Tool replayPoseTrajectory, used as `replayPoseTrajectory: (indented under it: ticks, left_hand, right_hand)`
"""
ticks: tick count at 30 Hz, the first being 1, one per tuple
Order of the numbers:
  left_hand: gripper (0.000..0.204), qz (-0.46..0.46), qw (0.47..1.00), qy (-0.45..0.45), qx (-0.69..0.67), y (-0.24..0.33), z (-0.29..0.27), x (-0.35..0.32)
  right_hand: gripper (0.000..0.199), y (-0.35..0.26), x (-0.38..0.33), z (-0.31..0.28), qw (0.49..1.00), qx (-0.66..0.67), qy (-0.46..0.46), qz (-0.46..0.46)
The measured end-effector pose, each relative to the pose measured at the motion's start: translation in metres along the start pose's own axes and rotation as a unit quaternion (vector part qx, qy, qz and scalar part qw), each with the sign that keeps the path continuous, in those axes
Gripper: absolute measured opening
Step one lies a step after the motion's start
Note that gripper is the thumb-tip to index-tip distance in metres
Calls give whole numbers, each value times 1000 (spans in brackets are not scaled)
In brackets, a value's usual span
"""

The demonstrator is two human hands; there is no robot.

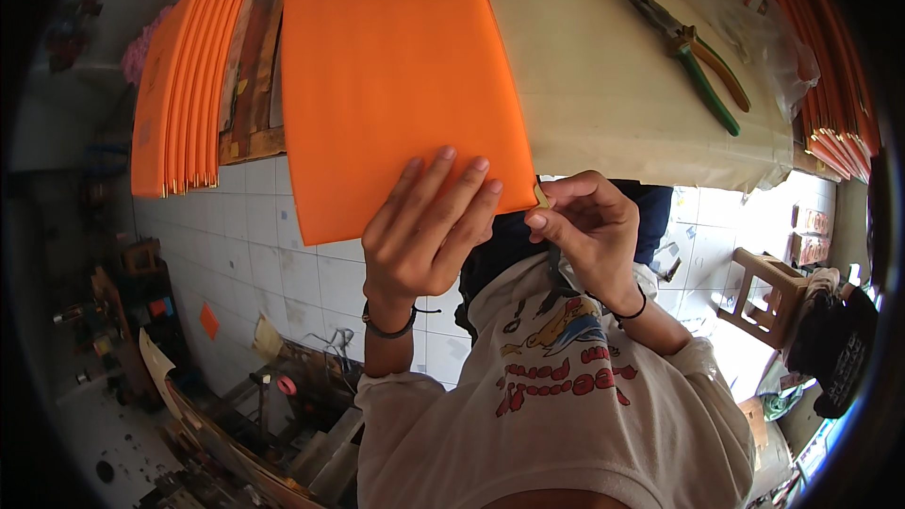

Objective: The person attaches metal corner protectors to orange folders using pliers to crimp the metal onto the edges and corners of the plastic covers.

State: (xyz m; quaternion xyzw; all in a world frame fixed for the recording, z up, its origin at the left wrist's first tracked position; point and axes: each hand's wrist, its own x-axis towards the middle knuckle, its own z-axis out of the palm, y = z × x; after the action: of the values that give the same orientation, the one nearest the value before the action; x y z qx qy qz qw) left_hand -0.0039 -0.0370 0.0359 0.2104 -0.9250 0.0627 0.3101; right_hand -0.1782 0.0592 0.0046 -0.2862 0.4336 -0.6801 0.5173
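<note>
The yellowish piece (540, 195), pinched in the right hand (596, 228), is best squared to the orange cover (401, 75); the left hand (426, 228) is laid atop, its grip indiscernible.

Plain orange folder (405, 75), green-and-yellow-handled pliers (702, 71)

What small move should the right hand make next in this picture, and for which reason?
Perhaps press the small golden corner piece onto the orange cover: the right hand pinches it at the cover's near right corner, the left hand rests on the cover, and overlapping covers at left show golden corners.
</note>
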Motion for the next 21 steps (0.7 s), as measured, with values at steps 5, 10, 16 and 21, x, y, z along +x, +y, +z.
replayPoseTrajectory:
  ticks: [5,10,16,21]
  left_hand:
    - [21,-1,1000,9,11,2,3,-5]
    - [21,7,1000,17,25,5,10,-9]
    - [21,-14,999,30,16,4,16,-14]
    - [22,-19,998,55,29,5,22,-13]
  right_hand:
    - [24,2,2,3,997,-63,1,-35]
    - [25,18,9,-2,979,-145,7,-143]
    - [29,1,14,-6,943,-277,-18,-184]
    - [31,-3,19,-12,899,-365,-48,-237]
